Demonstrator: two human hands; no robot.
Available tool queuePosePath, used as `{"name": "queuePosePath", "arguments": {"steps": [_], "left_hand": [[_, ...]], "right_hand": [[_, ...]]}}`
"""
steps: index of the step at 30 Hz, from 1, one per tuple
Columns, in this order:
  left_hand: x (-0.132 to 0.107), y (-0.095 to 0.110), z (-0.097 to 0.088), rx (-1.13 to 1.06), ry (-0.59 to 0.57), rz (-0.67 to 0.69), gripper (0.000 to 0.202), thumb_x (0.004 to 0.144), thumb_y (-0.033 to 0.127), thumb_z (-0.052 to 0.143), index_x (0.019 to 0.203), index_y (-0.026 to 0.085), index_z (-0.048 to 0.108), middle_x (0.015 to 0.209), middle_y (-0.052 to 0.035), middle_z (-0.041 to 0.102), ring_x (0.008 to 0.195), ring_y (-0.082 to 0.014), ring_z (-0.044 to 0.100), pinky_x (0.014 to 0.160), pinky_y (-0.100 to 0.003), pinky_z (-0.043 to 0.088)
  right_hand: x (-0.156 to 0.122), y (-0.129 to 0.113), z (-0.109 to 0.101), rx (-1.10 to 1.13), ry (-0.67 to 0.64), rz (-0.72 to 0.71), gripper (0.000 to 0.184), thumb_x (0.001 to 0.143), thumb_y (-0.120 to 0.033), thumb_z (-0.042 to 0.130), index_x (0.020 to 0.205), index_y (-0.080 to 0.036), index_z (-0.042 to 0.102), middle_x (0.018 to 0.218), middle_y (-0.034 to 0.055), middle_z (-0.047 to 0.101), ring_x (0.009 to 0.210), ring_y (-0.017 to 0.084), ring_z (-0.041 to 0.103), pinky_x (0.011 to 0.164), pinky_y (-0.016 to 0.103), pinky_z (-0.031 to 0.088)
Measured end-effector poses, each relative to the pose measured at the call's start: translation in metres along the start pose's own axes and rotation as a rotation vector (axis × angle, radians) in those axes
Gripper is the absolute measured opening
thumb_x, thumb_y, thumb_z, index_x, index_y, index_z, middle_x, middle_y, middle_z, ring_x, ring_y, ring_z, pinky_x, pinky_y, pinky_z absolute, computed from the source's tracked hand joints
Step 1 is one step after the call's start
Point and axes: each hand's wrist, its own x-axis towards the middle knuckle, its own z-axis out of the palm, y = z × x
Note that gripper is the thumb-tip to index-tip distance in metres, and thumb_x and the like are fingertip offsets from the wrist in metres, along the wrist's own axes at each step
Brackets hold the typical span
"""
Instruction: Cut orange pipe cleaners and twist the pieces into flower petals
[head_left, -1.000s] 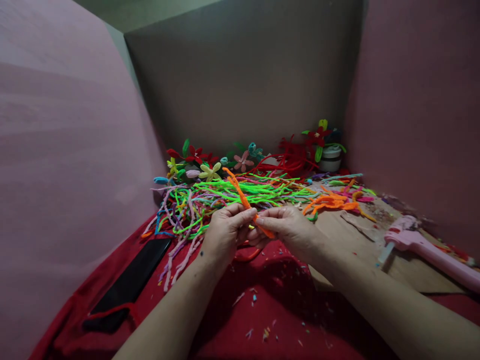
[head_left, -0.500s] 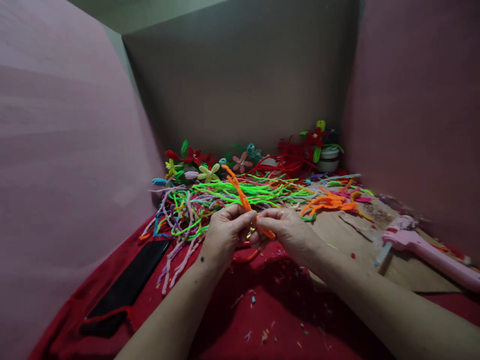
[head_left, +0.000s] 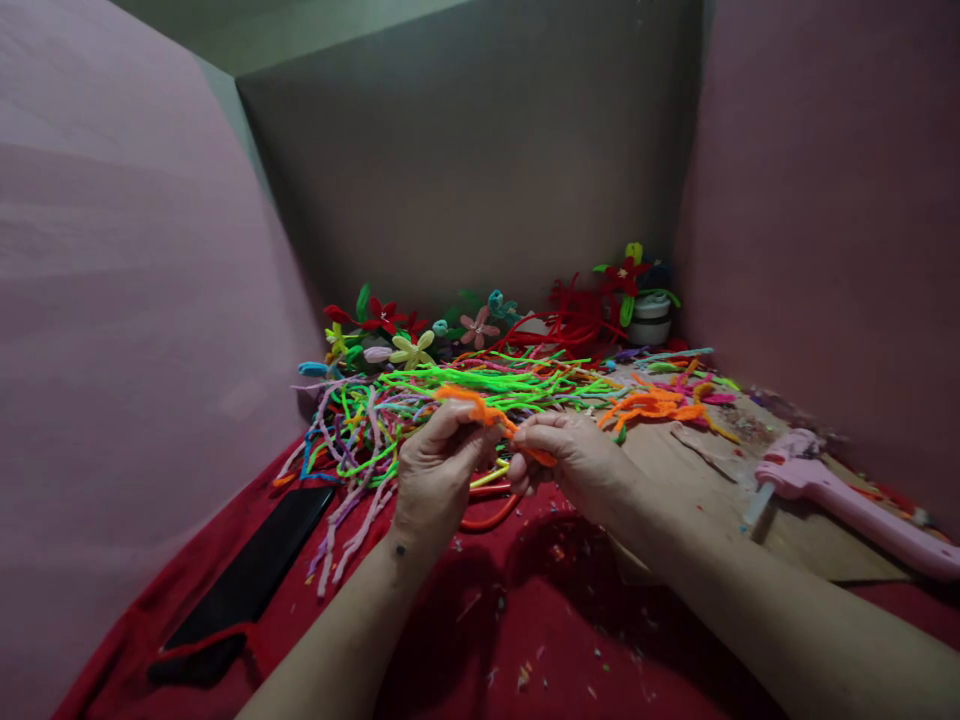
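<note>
Both my hands meet over a red cloth [head_left: 525, 640] and pinch one orange pipe cleaner [head_left: 480, 409]. My left hand [head_left: 439, 475] has its fingers closed on the left part, which now bends over flat to the left. My right hand [head_left: 577, 462] grips the right end, with a short orange tip poking out below its fingers. Just behind my hands lies a spread pile of pipe cleaners [head_left: 450, 390], mostly neon green, with purple, blue and pink ones mixed in.
Finished pipe-cleaner flowers [head_left: 409, 335] line the back wall, with a red bundle [head_left: 574, 315] and a small white pot [head_left: 651, 320]. Orange pieces [head_left: 652, 405] lie on brown cardboard [head_left: 810, 530]. A pink glue gun [head_left: 832, 490] lies right. A black flat object [head_left: 255, 570] lies left.
The upper end of the orange pipe cleaner has been folded down from pointing up and back to lying flat over my left fingers. Both hands stayed together in the same spot.
</note>
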Motion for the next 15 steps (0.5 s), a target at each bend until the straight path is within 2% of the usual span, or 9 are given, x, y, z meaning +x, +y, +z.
{"name": "queuePosePath", "arguments": {"steps": [2,5,9,12,13,15], "left_hand": [[0.0,0.003,-0.001,-0.017,-0.002,0.01,0.01,0.064,0.022,0.069,0.068,0.019,0.061,0.074,0.0018,0.06,0.055,-0.0072,0.049,0.052,-0.02,0.041],[0.003,0.009,-0.005,-0.057,-0.166,-0.097,0.01,0.07,0.027,0.064,0.077,0.019,0.063,0.081,-0.0012,0.063,0.054,-0.0082,0.05,0.049,-0.022,0.041],[0.01,0.012,-0.011,0.104,-0.276,-0.181,0.029,0.072,0.029,0.062,0.099,0.02,0.062,0.065,0.0006,0.059,0.053,-0.0085,0.049,0.05,-0.02,0.04],[0.013,0.01,-0.011,0.154,-0.382,-0.244,0.044,0.069,0.028,0.064,0.112,0.019,0.057,0.062,0.001,0.058,0.055,-0.0096,0.05,0.052,-0.02,0.04],[0.013,0.009,-0.01,0.16,-0.402,-0.272,0.046,0.069,0.029,0.064,0.113,0.018,0.056,0.062,0.0006,0.058,0.054,-0.0101,0.051,0.051,-0.02,0.04],[0.013,0.006,-0.01,0.198,-0.371,-0.307,0.047,0.07,0.031,0.063,0.115,0.018,0.055,0.062,0.0006,0.057,0.051,-0.0097,0.048,0.046,-0.019,0.036]], "right_hand": [[0.001,0.0,0.0,-0.003,0.011,0.011,0.011,0.066,-0.019,0.053,0.057,-0.013,0.056,0.051,0.0039,0.063,0.042,0.012,0.055,0.045,0.023,0.043],[0.002,0.001,-0.001,0.01,0.017,0.01,0.01,0.065,-0.019,0.053,0.058,-0.013,0.056,0.049,0.003,0.062,0.041,0.012,0.054,0.044,0.024,0.042],[0.001,0.0,0.0,0.003,0.016,-0.003,0.01,0.064,-0.018,0.053,0.057,-0.013,0.056,0.049,0.0035,0.062,0.04,0.012,0.054,0.043,0.024,0.042],[0.001,-0.001,0.0,0.006,-0.008,-0.002,0.01,0.064,-0.019,0.052,0.057,-0.013,0.057,0.049,0.0034,0.062,0.04,0.012,0.054,0.044,0.024,0.042],[0.001,0.0,0.0,0.006,-0.011,-0.005,0.01,0.064,-0.019,0.052,0.057,-0.013,0.057,0.049,0.0032,0.062,0.04,0.012,0.054,0.044,0.024,0.043],[0.001,0.0,0.0,-0.005,-0.003,-0.01,0.01,0.064,-0.019,0.053,0.057,-0.013,0.057,0.049,0.003,0.062,0.041,0.012,0.055,0.045,0.025,0.044]]}}
